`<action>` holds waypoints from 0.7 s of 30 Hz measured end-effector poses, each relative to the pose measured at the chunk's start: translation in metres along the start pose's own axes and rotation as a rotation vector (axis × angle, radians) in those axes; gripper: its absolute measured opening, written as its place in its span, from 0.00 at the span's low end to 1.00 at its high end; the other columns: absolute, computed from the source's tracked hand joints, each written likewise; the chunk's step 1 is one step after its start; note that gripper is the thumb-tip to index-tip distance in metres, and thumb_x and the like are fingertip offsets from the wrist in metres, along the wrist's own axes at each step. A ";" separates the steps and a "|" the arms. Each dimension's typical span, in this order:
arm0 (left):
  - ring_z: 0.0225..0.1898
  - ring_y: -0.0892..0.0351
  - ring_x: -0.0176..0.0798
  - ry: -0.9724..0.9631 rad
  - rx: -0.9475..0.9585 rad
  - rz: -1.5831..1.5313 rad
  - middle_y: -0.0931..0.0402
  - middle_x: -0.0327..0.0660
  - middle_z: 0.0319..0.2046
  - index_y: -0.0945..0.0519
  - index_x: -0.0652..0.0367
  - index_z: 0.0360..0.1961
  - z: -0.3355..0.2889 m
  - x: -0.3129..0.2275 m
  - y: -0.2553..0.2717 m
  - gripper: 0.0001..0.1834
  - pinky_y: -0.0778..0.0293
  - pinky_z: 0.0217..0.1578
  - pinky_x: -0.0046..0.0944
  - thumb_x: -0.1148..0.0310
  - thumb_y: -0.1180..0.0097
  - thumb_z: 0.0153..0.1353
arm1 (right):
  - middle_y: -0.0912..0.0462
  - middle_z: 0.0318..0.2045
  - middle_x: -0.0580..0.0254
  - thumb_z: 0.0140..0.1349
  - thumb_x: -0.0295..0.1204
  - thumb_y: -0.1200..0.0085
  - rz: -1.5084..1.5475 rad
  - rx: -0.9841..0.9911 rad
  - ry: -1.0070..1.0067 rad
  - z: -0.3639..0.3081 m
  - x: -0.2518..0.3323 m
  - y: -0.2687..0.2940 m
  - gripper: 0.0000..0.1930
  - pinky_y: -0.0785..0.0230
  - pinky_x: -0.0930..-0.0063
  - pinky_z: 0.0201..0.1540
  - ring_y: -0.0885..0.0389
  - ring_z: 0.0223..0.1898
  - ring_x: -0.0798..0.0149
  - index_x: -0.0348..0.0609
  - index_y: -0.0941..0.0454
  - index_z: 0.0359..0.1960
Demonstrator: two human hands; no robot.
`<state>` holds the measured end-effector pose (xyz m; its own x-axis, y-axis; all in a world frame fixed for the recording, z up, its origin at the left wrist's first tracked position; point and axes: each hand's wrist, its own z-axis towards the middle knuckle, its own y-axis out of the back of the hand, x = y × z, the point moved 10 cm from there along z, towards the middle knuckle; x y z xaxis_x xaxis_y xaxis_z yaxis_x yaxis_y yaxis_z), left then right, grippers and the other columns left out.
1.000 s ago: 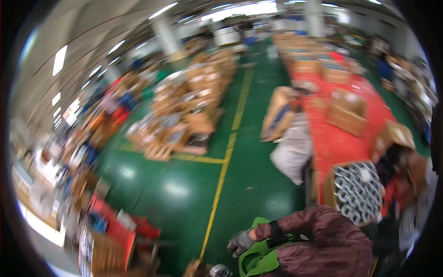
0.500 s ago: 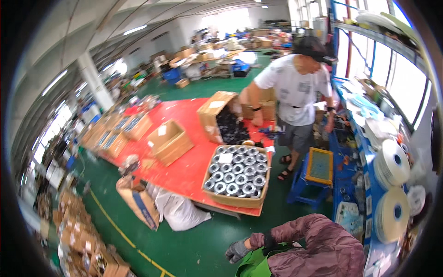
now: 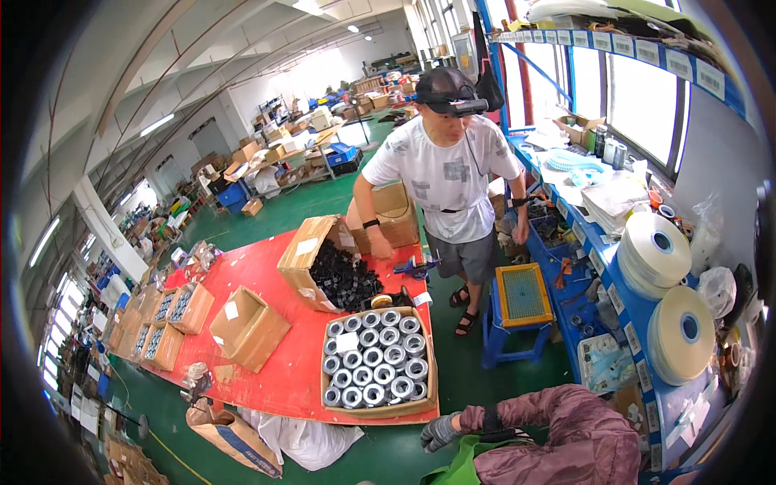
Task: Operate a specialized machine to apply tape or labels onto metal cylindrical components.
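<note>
My right hand [image 3: 440, 432] wears a grey glove, and its maroon sleeve [image 3: 566, 440] enters from the lower right. The hand rests curled on a green fabric thing [image 3: 461, 469] at the bottom edge; whether it grips the fabric is unclear. Just above the hand stands an open cardboard box [image 3: 376, 364] packed with several shiny grey rolls on a low red platform [image 3: 267, 323]. My left hand is out of view.
A co-worker [image 3: 449, 178] in a white shirt stands beyond the platform beside a box of black parts [image 3: 339, 275]. A blue stool [image 3: 521, 299], a blue workbench with big white tape rolls [image 3: 655, 250] and more cartons [image 3: 246, 327] stand around. A white sack [image 3: 299, 440] lies on the green floor.
The view has swung from a long warehouse aisle round to the red platform, workbench and co-worker. My gloved right hand has stayed on the green fabric at the bottom.
</note>
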<state>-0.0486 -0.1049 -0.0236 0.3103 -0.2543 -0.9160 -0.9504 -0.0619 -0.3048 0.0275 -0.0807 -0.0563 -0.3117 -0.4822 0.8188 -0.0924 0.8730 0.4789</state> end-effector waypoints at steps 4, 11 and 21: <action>0.41 0.27 0.37 0.002 0.001 -0.009 0.27 0.45 0.40 0.31 0.68 0.47 0.027 -0.010 0.005 0.30 0.29 0.42 0.34 0.66 0.35 0.42 | 0.21 0.31 0.58 0.52 0.45 0.49 -0.033 0.033 0.007 0.021 -0.016 0.015 0.18 0.34 0.64 0.38 0.24 0.35 0.56 0.45 0.24 0.38; 0.42 0.27 0.38 -0.005 -0.042 -0.061 0.27 0.45 0.40 0.32 0.69 0.47 0.047 -0.015 0.029 0.32 0.30 0.43 0.35 0.65 0.34 0.42 | 0.21 0.34 0.54 0.53 0.45 0.49 -0.116 0.185 -0.043 0.054 -0.025 0.006 0.19 0.34 0.63 0.40 0.24 0.37 0.55 0.43 0.24 0.38; 0.42 0.27 0.38 -0.068 -0.281 -0.185 0.27 0.46 0.41 0.32 0.70 0.47 -0.066 -0.009 0.150 0.34 0.30 0.44 0.35 0.64 0.33 0.41 | 0.22 0.35 0.52 0.53 0.44 0.50 -0.110 0.438 0.115 0.164 0.072 -0.092 0.20 0.34 0.61 0.43 0.25 0.39 0.54 0.42 0.25 0.41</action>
<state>-0.1955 -0.1751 -0.0436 0.4695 -0.1500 -0.8701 -0.8437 -0.3668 -0.3920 -0.1417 -0.1841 -0.0932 -0.1733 -0.5570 0.8122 -0.5173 0.7533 0.4062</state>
